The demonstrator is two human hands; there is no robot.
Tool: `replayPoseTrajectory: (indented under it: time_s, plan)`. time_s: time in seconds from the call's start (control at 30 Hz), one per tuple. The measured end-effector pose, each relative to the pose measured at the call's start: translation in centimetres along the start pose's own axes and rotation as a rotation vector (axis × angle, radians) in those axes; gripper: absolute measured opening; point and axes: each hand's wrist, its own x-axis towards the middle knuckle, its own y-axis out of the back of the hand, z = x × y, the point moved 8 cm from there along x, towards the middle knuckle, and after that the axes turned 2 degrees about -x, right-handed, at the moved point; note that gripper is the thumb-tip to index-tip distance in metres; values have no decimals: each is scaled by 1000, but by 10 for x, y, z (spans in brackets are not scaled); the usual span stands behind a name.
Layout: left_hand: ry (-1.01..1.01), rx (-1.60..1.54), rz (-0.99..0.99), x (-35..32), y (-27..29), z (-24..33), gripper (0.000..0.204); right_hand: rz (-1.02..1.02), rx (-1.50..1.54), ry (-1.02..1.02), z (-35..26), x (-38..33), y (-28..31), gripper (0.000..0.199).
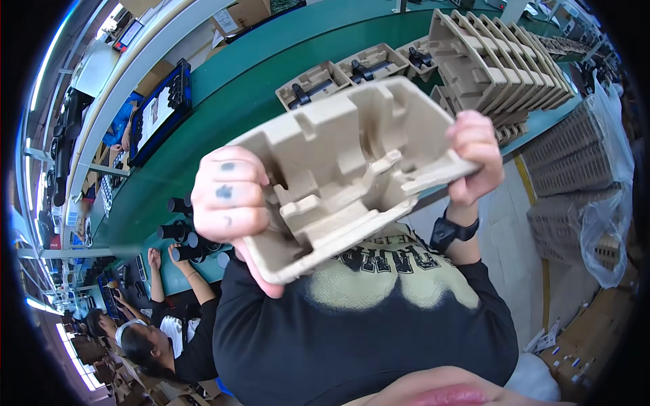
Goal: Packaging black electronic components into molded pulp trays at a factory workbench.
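Observation:
Both my hands hold up a beige moulded-pulp tray [321,152], tilted, in front of my chest. Its moulded cavities face the view and hold nothing. My left hand [230,196] is closed around the tray's left end, with the thumb under the lower rim. Around the upper right corner, my right hand [477,152] grips with curled fingers. A black watch [452,232] is on my right wrist.
Beyond the tray, several similar pulp trays [311,86] with black parts stand on the green bench [264,47]. A leaning stack of trays [501,64] is at the right, near bagged tray stacks [565,155]. Black cylinders [179,230] and co-workers [166,338] are at left.

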Motion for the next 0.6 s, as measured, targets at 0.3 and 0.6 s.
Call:
replayPoseTrajectory:
  time_s: [0.3, 0.6]
  plan:
    - [22, 389, -95, 35, -25, 29, 67, -186, -276, 123, -27, 29, -6, 44]
    - [42, 478, -152, 38, -39, 38, 58, -437, -73, 129, -23, 17, -31, 53]
